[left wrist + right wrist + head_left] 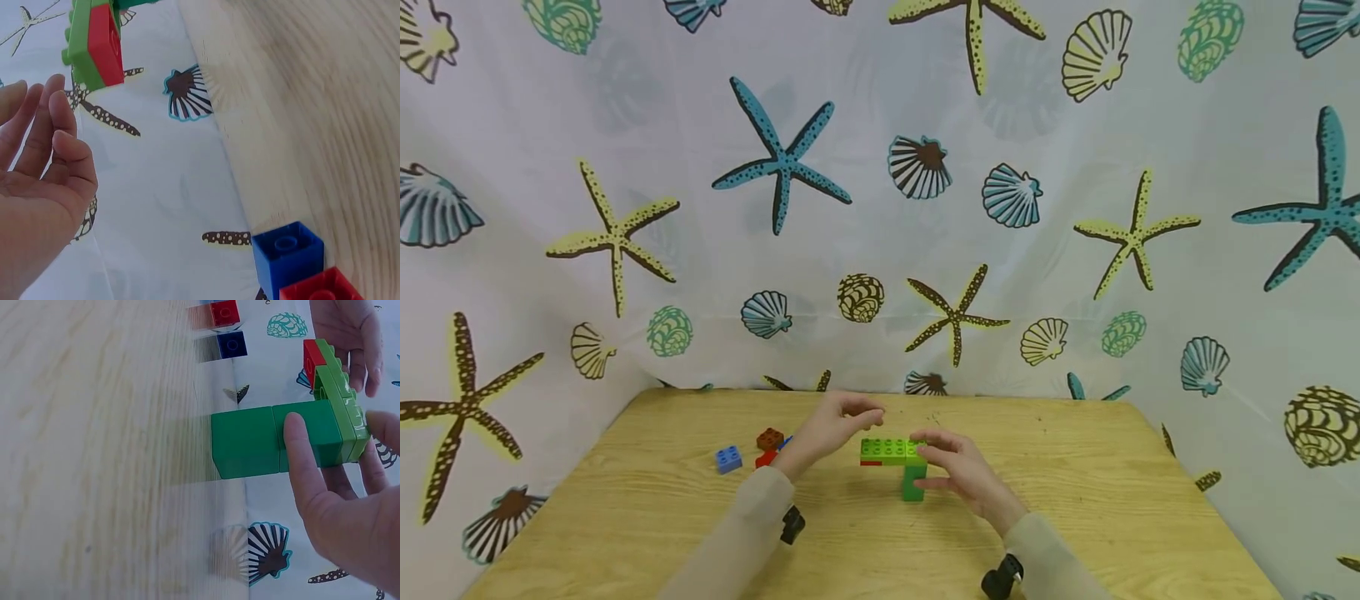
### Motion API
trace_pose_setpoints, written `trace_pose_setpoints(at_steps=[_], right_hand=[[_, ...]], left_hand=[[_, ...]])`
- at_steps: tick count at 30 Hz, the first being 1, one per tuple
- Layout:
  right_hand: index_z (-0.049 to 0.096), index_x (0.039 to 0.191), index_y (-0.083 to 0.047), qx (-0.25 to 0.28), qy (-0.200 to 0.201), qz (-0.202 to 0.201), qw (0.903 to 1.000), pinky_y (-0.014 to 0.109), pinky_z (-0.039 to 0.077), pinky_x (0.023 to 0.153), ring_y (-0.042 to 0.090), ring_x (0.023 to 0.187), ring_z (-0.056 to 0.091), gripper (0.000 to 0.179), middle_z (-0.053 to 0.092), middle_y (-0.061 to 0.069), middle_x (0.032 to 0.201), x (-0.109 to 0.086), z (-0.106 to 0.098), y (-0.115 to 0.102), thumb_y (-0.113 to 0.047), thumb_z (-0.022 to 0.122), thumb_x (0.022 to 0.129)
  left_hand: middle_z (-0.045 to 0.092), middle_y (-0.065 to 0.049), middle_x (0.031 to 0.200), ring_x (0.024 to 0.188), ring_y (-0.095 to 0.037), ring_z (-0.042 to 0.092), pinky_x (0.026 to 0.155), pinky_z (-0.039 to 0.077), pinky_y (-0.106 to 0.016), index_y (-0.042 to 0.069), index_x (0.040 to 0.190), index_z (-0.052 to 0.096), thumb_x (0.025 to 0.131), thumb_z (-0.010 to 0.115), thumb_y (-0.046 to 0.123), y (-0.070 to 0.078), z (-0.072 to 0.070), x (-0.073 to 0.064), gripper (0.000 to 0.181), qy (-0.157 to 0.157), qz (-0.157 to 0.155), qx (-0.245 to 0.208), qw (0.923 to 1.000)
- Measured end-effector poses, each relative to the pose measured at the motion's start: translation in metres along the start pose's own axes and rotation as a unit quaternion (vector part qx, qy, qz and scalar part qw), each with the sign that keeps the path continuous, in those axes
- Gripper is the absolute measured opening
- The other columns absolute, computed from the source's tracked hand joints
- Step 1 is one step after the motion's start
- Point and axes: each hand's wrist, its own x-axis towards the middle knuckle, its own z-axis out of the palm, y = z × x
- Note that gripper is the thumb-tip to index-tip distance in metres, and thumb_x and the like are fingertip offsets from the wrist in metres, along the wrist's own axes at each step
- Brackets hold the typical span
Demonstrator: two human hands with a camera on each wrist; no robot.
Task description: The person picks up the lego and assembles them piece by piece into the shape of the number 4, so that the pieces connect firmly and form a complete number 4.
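Observation:
A toy-brick structure stands on the table: a column of stacked dark green bricks [247, 444] carries a light green row [883, 450] that sticks out to the left. Under the row's free end hangs a red brick [105, 47]. My right hand [962, 475] holds the structure at its column end, one finger lying along a dark green brick and others round the far side and top. My left hand [838, 425] hovers just past the row's free end, apart from it, with loosely bent fingers and nothing in them.
Left of the structure, partly behind my left forearm, lie loose bricks: a light blue one [728, 459], a brown one [770, 439], a red one [225, 312] and a dark blue one [287, 250]. A patterned curtain [820, 250] hangs behind the wooden table [1075, 500].

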Motion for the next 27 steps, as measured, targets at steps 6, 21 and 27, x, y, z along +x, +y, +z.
trace_pose_setpoints(at_steps=[6,21,27], right_hand=[[0.057,0.133,-0.005,-0.009,-0.003,-0.004,0.9999,0.044,0.056,0.087,0.017,0.108,0.057,0.046,0.053,0.012,0.130,0.001,-0.001,0.003,-0.023,0.069,0.092],[0.054,0.136,-0.007,-0.021,-0.017,-0.014,0.9995,0.046,0.055,0.090,0.016,0.109,0.059,0.048,0.049,0.015,0.136,-0.006,0.000,0.004,-0.022,0.068,0.093],[0.052,0.138,-0.005,-0.021,-0.015,-0.010,0.9996,0.043,0.056,0.089,0.015,0.110,0.057,0.050,0.049,0.014,0.136,-0.009,-0.002,0.008,-0.022,0.068,0.093]], left_hand=[[0.071,-0.012,0.107,0.093,-0.023,0.064,0.081,0.053,-0.035,0.010,0.115,0.071,0.096,0.063,0.022,-0.015,-0.019,-0.004,0.024,-0.024,0.008,-0.011,0.9996],[0.069,-0.014,0.107,0.098,-0.025,0.064,0.082,0.054,-0.034,0.003,0.109,0.071,0.090,0.066,0.002,-0.050,-0.048,-0.032,0.020,-0.028,-0.046,0.028,0.9982],[0.070,-0.012,0.109,0.102,-0.031,0.060,0.083,0.053,-0.037,0.005,0.108,0.073,0.089,0.064,-0.004,-0.059,-0.051,-0.049,0.023,-0.017,-0.064,0.081,0.9945]])
